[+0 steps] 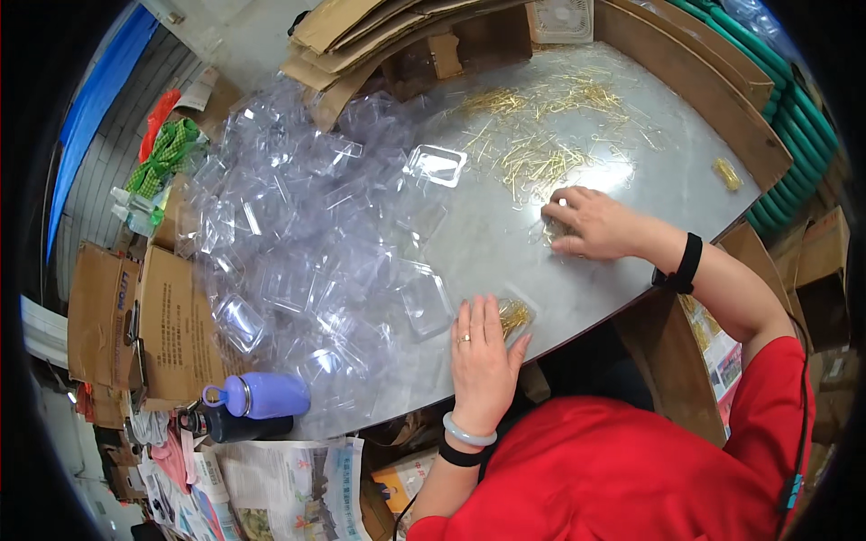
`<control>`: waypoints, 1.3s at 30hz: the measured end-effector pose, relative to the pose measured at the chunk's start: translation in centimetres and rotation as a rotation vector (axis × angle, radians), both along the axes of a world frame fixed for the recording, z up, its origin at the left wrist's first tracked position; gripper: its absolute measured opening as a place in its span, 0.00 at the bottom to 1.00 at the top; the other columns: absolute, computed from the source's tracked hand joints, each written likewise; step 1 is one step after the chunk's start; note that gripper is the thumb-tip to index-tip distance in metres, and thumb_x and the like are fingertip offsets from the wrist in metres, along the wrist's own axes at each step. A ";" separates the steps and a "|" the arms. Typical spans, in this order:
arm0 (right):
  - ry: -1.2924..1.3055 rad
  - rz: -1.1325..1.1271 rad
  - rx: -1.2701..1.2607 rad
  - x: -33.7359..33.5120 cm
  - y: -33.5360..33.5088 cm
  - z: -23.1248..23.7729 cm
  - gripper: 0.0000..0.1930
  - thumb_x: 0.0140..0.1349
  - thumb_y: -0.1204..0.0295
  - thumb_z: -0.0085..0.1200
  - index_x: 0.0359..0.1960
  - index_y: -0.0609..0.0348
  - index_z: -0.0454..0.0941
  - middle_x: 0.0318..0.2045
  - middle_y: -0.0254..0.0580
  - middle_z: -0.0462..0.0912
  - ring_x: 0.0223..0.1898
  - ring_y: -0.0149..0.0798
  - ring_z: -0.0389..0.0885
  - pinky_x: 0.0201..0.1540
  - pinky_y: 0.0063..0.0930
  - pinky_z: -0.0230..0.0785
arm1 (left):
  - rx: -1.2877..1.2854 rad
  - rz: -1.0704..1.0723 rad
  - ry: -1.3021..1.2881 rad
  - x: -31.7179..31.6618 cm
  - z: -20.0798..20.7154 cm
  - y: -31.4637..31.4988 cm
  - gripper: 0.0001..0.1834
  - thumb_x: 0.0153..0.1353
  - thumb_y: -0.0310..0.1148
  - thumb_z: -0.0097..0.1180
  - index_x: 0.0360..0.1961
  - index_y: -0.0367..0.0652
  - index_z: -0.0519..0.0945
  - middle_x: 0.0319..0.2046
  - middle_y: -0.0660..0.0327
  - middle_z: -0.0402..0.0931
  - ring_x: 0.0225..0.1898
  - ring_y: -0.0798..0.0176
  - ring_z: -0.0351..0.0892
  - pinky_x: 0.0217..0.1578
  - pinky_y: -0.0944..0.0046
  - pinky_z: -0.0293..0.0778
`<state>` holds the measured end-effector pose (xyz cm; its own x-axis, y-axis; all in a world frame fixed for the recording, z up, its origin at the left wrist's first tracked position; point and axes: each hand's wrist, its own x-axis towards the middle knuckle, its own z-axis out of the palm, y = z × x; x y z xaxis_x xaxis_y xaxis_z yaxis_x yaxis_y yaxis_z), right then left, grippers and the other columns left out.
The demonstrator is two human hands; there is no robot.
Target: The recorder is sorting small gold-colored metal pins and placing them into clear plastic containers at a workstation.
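Clock directions run from the middle of the head view. At 5 o'clock, the person's left grip (pixel 484 350), a bare hand with a gold-coloured ring, lies palm down over the grey, smooth-topped desk (pixel 496 239), unclenched, its fingers straight and side by side, its thumb spread. Within the fork of that thumb and index finger sits a small clear plastic box (pixel 515 316) with gold-coloured metal pins inside, near the desk's front edge.

Between 2 and 3 o'clock, the right grip (pixel 591 224) bends its fingers down toward the desktop; whether it grasps anything cannot be told, as the fingers hide what lies beneath. A black wristband (pixel 690 261) circles that arm. Just beyond this hand, between 1 and 2 o'clock, loose gold-coloured metal pins with hooked ends (pixel 541 165) spread in untidy clusters. A small bundle of similar gold-coloured pins (pixel 726 174) lies well apart, near the upright brown cardboard edging (pixel 699 104).

A broad heap of clear plastic boxes (pixel 298 207) fills the desk around 10 o'clock. A clear, shallow rectangular plastic piece (pixel 424 299) lies near the left hand, toward the heap. At 8 o'clock a purple cylindrical bottle (pixel 275 395) lies on its side beside a black bottle (pixel 248 427). Ribbed green tubing (pixel 789 149) hangs beyond the edging, between 2 and 3 o'clock.
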<state>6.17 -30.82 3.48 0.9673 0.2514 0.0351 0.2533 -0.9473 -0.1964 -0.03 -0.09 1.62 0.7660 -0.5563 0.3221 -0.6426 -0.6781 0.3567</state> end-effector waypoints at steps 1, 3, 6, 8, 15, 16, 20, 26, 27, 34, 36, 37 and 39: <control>0.002 0.003 0.003 -0.2 0.0 -0.1 0.35 0.67 0.45 0.52 0.64 0.60 0.68 0.63 0.57 0.70 0.64 0.61 0.67 0.68 0.49 0.61 | -0.010 -0.002 0.000 0.1 -0.1 0.0 0.37 0.67 0.42 0.61 0.69 0.29 0.64 0.66 0.41 0.65 0.69 0.34 0.61 0.67 0.44 0.62; -0.003 -0.053 -0.108 -1.8 0.7 -0.9 0.42 0.67 0.38 0.48 0.71 0.61 0.62 0.72 0.60 0.60 0.73 0.65 0.56 0.73 0.56 0.52 | -0.013 0.000 -0.010 0.0 -0.2 0.0 0.37 0.67 0.42 0.61 0.69 0.29 0.64 0.67 0.41 0.65 0.69 0.35 0.61 0.67 0.44 0.62; -0.007 -0.033 -0.111 -4.2 1.9 -1.5 0.45 0.67 0.35 0.44 0.73 0.61 0.60 0.76 0.59 0.52 0.77 0.66 0.47 0.75 0.64 0.41 | -0.007 0.029 -0.035 -0.3 -0.2 -0.2 0.36 0.67 0.42 0.61 0.68 0.30 0.65 0.67 0.41 0.64 0.70 0.35 0.60 0.67 0.44 0.62; -0.063 -0.031 -0.096 -5.0 2.2 -1.9 0.44 0.68 0.36 0.45 0.73 0.61 0.60 0.76 0.59 0.53 0.76 0.65 0.48 0.75 0.63 0.41 | -0.018 0.080 -0.054 0.0 -0.2 -0.6 0.36 0.67 0.43 0.61 0.68 0.30 0.66 0.68 0.41 0.63 0.70 0.34 0.59 0.67 0.43 0.61; -0.178 -0.045 0.001 -6.6 1.9 -3.3 0.37 0.70 0.44 0.47 0.70 0.60 0.65 0.73 0.53 0.62 0.75 0.59 0.54 0.76 0.60 0.43 | -0.116 0.130 -0.246 -1.8 0.9 -0.8 0.28 0.63 0.41 0.66 0.58 0.35 0.77 0.58 0.45 0.71 0.58 0.40 0.70 0.57 0.47 0.68; -0.135 0.062 0.012 -6.9 2.1 -2.7 0.36 0.70 0.45 0.47 0.70 0.60 0.65 0.73 0.53 0.62 0.75 0.59 0.54 0.76 0.59 0.43 | -0.155 0.085 -0.222 -2.8 0.3 -0.2 0.26 0.62 0.40 0.67 0.56 0.36 0.78 0.55 0.47 0.73 0.55 0.42 0.71 0.55 0.48 0.69; -0.206 -0.074 0.073 -5.3 1.5 -3.5 0.31 0.71 0.51 0.49 0.68 0.60 0.67 0.73 0.53 0.62 0.75 0.58 0.55 0.76 0.56 0.45 | -0.178 -0.067 -0.031 -3.2 -1.8 0.1 0.21 0.60 0.34 0.68 0.51 0.35 0.80 0.50 0.50 0.74 0.50 0.44 0.73 0.51 0.48 0.70; -0.248 0.102 0.220 -5.0 2.1 -3.4 0.24 0.66 0.65 0.59 0.61 0.60 0.72 0.69 0.53 0.67 0.72 0.58 0.61 0.74 0.49 0.55 | -0.094 -0.046 -0.060 -0.8 -1.1 -2.3 0.30 0.63 0.35 0.65 0.60 0.27 0.72 0.62 0.40 0.68 0.61 0.36 0.68 0.59 0.46 0.68; -0.253 0.148 0.231 -5.1 2.2 -3.1 0.24 0.65 0.65 0.60 0.60 0.60 0.72 0.67 0.53 0.68 0.72 0.58 0.62 0.73 0.48 0.57 | -0.096 -0.049 -0.072 -0.4 -1.2 -2.6 0.31 0.63 0.36 0.64 0.62 0.26 0.71 0.64 0.39 0.67 0.62 0.35 0.67 0.61 0.46 0.67; -0.181 0.280 0.354 -6.1 2.9 -2.6 0.23 0.63 0.63 0.63 0.56 0.61 0.73 0.57 0.51 0.73 0.67 0.57 0.67 0.69 0.48 0.61 | -0.083 -0.018 -0.047 0.4 -1.8 -3.9 0.31 0.61 0.40 0.67 0.59 0.30 0.74 0.60 0.40 0.68 0.60 0.36 0.68 0.60 0.45 0.67; -0.334 0.241 0.266 -6.5 2.9 -1.8 0.24 0.63 0.60 0.62 0.56 0.61 0.73 0.57 0.51 0.73 0.66 0.56 0.67 0.69 0.49 0.61 | -0.076 0.034 -0.045 0.3 -1.2 -3.7 0.30 0.60 0.40 0.68 0.58 0.32 0.76 0.58 0.42 0.69 0.58 0.37 0.69 0.58 0.45 0.68; -0.320 0.268 0.225 -6.6 2.7 -1.9 0.24 0.63 0.60 0.62 0.56 0.61 0.74 0.57 0.52 0.73 0.66 0.56 0.67 0.69 0.49 0.60 | -0.073 0.049 -0.051 0.1 -1.0 -3.3 0.28 0.60 0.40 0.67 0.57 0.33 0.77 0.57 0.44 0.70 0.56 0.39 0.70 0.56 0.46 0.69; -0.291 0.324 0.143 -6.6 2.3 -2.4 0.25 0.64 0.58 0.61 0.56 0.60 0.74 0.58 0.52 0.72 0.66 0.56 0.67 0.69 0.49 0.60 | -0.067 0.077 -0.063 -0.3 -0.8 -2.4 0.25 0.61 0.39 0.67 0.55 0.36 0.79 0.53 0.47 0.72 0.52 0.42 0.72 0.52 0.47 0.69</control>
